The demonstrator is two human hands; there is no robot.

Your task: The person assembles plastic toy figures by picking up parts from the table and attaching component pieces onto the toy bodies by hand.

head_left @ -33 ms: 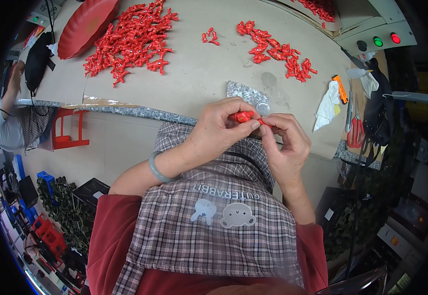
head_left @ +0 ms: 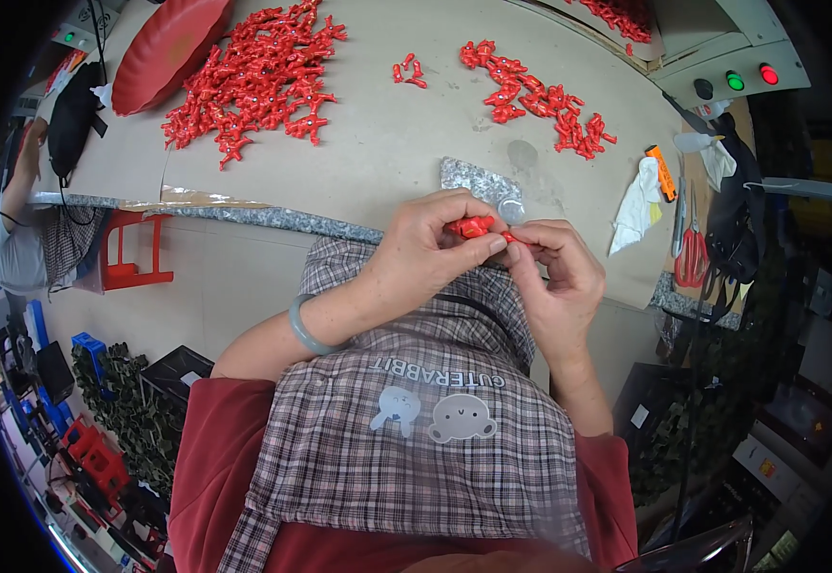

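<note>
My left hand (head_left: 432, 237) is closed around a small glossy red plastic figure (head_left: 474, 226), just over the table's front edge. Thumb and fingers of my right hand (head_left: 561, 270) pinch a small red part (head_left: 513, 239) at the figure's right end. The fingertips of both hands meet there and hide whether the two pieces are joined. Beyond my hands, a patch of grey speckled stone (head_left: 478, 180) shows through the table covering, with a small clear round thing (head_left: 510, 209) by it.
A big pile of red figures (head_left: 253, 81) lies far left beside a red scalloped tray (head_left: 163, 57). More red pieces (head_left: 530, 95) are scattered right of centre. Red-handled scissors (head_left: 692, 253), an orange tool (head_left: 662, 172) and white cloth (head_left: 633, 205) lie right. A co-worker's arm (head_left: 24, 172) shows far left.
</note>
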